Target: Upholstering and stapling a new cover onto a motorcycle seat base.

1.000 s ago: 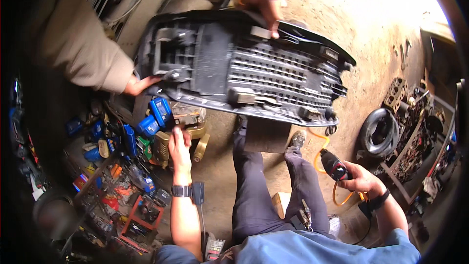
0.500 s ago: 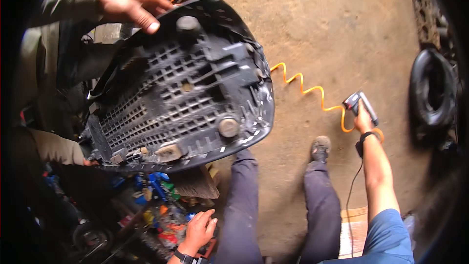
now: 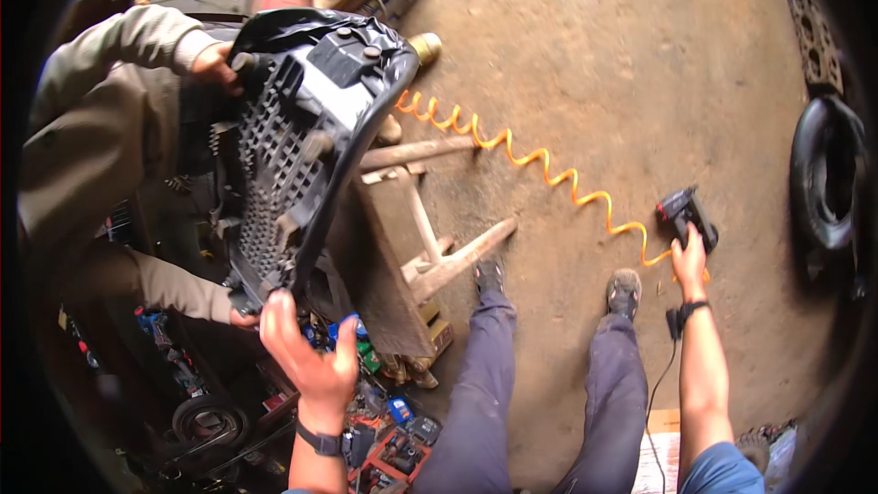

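Note:
A motorcycle seat, turned so its black ribbed plastic underside shows, stands tilted on edge at the left. A co-worker's hand grips its far end, and the same person's other hand is at its near end. My left hand reaches up to the seat's near end with thumb and fingers apart; whether the fingertips touch it I cannot tell. Out to the right, my right hand is wrapped round the handle of a black air stapler. An orange coiled hose runs from it toward the seat.
Below the seat is a wooden stool or bench lying tipped, its board and legs facing me. Assorted tools and a red tray crowd the lower left. Black tubes or tires lie at the right edge. Cardboard is on the floor.
The seat has swung to the left and tipped more upright, uncovering the wooden stool. My left hand has risen to the seat's near end. My right hand still holds the stapler, now turned differently.

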`<action>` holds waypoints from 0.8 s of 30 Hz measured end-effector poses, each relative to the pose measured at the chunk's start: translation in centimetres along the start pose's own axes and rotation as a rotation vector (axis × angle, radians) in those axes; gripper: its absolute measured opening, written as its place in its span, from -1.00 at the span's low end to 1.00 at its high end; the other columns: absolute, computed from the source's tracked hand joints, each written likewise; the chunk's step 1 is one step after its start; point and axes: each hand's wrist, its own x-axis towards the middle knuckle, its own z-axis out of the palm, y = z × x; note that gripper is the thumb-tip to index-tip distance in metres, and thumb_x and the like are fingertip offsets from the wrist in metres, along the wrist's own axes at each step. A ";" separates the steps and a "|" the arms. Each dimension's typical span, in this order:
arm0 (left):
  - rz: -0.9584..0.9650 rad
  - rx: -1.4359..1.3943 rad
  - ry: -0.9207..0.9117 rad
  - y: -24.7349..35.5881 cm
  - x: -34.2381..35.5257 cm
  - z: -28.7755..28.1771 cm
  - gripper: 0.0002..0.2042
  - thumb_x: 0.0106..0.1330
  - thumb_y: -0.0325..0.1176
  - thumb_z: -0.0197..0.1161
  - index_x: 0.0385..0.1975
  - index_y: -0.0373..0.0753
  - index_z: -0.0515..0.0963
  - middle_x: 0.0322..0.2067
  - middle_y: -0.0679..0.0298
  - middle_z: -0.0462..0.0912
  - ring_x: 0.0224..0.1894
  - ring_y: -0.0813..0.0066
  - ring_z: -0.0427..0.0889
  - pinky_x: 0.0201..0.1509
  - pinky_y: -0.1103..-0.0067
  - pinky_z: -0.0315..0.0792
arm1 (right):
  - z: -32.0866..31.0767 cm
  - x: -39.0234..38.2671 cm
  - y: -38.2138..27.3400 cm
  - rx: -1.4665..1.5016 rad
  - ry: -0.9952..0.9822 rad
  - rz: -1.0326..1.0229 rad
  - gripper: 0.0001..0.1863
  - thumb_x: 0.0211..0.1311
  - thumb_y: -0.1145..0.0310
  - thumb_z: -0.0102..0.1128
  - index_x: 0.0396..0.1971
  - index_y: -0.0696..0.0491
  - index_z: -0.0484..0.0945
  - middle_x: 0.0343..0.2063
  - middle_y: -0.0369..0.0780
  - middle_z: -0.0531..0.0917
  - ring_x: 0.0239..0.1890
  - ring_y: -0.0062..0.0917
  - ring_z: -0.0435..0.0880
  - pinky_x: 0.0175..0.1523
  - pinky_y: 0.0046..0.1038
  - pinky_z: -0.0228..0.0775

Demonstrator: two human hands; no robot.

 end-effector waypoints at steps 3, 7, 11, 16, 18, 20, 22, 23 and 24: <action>-0.103 0.082 -0.075 -2.2 -0.6 1.3 -0.21 0.09 -0.20 0.63 0.28 -0.43 0.41 0.21 -0.13 0.50 0.30 -0.15 0.42 0.42 0.11 0.29 | -0.3 -5.7 -4.0 0.376 -0.222 0.137 -0.50 0.34 0.42 0.32 0.25 0.19 0.51 -0.18 -0.17 0.71 -0.08 -0.45 0.68 0.10 -0.36 0.54; -0.274 -0.065 -0.329 -3.5 -0.5 2.2 -0.36 0.14 -0.19 0.59 0.15 -0.41 0.51 0.12 -0.09 0.54 0.23 -0.11 0.47 0.34 0.14 0.36 | -7.2 -9.4 -7.6 0.545 -0.467 0.193 -0.54 0.33 0.38 0.33 0.18 0.24 0.57 -0.16 -0.17 0.73 -0.10 -0.51 0.71 0.08 -0.40 0.58; -0.068 -0.152 0.032 -9.5 4.3 -3.6 -0.50 0.31 -0.16 0.45 0.12 -0.38 0.57 0.10 -0.08 0.55 0.19 -0.13 0.50 0.32 0.09 0.38 | -13.8 -11.6 -25.8 0.843 -0.602 0.332 -0.56 0.42 0.32 0.34 0.19 0.23 0.58 -0.09 -0.20 0.74 -0.06 -0.54 0.71 0.08 -0.44 0.58; -0.421 -0.398 0.157 -14.8 5.0 -6.9 -0.56 0.47 -0.32 0.31 0.25 -0.40 0.46 0.11 -0.06 0.54 0.15 0.04 0.57 0.26 0.23 0.49 | -20.1 -10.4 -39.0 1.092 -0.723 0.211 -0.42 0.59 0.06 0.15 0.39 0.14 0.44 0.19 -0.16 0.65 0.27 -0.44 0.59 0.35 -0.35 0.40; -0.683 -0.710 0.048 -17.9 4.5 -4.8 -0.50 0.59 -0.20 0.22 0.35 -0.41 0.37 0.18 -0.01 0.54 0.12 0.30 0.59 0.22 0.36 0.55 | -19.6 -9.1 -43.8 1.232 -0.816 0.178 -0.29 0.61 -0.09 0.05 0.51 0.09 0.30 0.36 -0.13 0.52 0.42 -0.39 0.46 0.49 -0.26 0.26; -0.630 -0.924 -0.044 -18.7 5.0 -3.8 -0.43 0.60 -0.16 0.22 0.45 -0.37 0.30 0.25 0.01 0.53 0.22 0.29 0.56 0.33 0.40 0.46 | -17.8 -7.2 -47.7 1.327 -0.873 -0.012 -0.19 0.61 -0.20 -0.04 0.60 0.04 0.15 0.49 -0.13 0.38 0.51 -0.37 0.34 0.57 -0.20 0.13; -0.325 -0.820 -0.031 -18.1 7.6 -5.6 -0.38 0.60 -0.12 0.22 0.49 -0.34 0.27 0.29 0.03 0.52 0.29 0.29 0.53 0.41 0.41 0.37 | -20.2 -5.7 -53.4 1.631 -1.091 -0.014 -0.02 0.47 -0.21 0.17 0.63 0.08 0.02 0.58 -0.17 0.21 0.58 -0.39 0.20 0.61 -0.30 0.02; -0.357 -1.074 -0.019 -17.1 8.9 -6.5 -0.41 0.61 -0.08 0.18 0.47 -0.33 0.33 0.23 0.09 0.53 0.22 0.30 0.54 0.37 0.44 0.37 | -20.9 -5.1 -54.6 1.622 -1.077 -0.012 -0.02 0.47 -0.21 0.17 0.63 0.08 0.02 0.58 -0.17 0.21 0.58 -0.39 0.20 0.61 -0.30 0.02; -0.363 -0.971 -0.030 -16.0 9.6 -7.1 -0.40 0.60 -0.05 0.20 0.46 -0.33 0.34 0.14 0.09 0.54 0.15 0.28 0.55 0.32 0.40 0.41 | -21.3 -4.4 -55.1 1.411 -1.007 -0.138 0.02 0.39 -0.13 0.30 0.63 0.10 0.02 0.57 -0.18 0.23 0.57 -0.42 0.20 0.61 -0.33 0.02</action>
